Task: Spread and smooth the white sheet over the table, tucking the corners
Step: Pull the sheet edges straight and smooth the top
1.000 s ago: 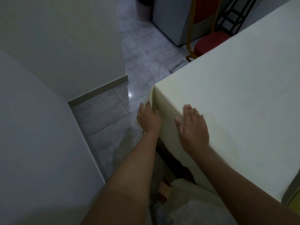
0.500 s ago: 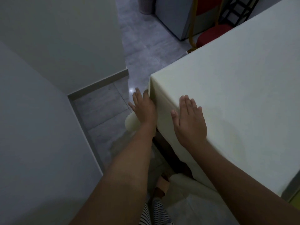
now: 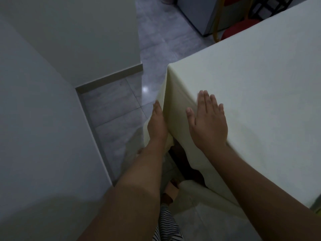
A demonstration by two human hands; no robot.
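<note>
Fingers point(image 3: 205, 100) of the right hand point(image 3: 208, 124) lie straight and close together, only the thumb held apart, palm flat on the white sheet point(image 3: 251, 101) right at the near edge of the table, a little way in from its near left corner. They pinch nothing; the hand simply presses the cloth down where the top turns over into the hanging side. The left hand point(image 3: 157, 126) is lower, off the table top, set edge-on against the loose fold of sheet that hangs from that same corner. Its fingers run forward along the cloth, but whether they grip the fold or only push it I cannot tell, since they are mostly hidden behind the hand itself. Out from the hands, the sheet covers all of the table top that shows, and it looks flat and free of creases as far as the far edge. By my reading the spreading and smoothing here is largely done. What is left is the corner: the hanging flap there is bunched and flares outward beside the left hand, with a dark gap under its lower edge, so the tuck looks begun but not finished. More cloth trails down toward the tiled floor point(image 3: 112, 108) near the person's feet. The other corners are out of view, so their state is unknown.
</note>
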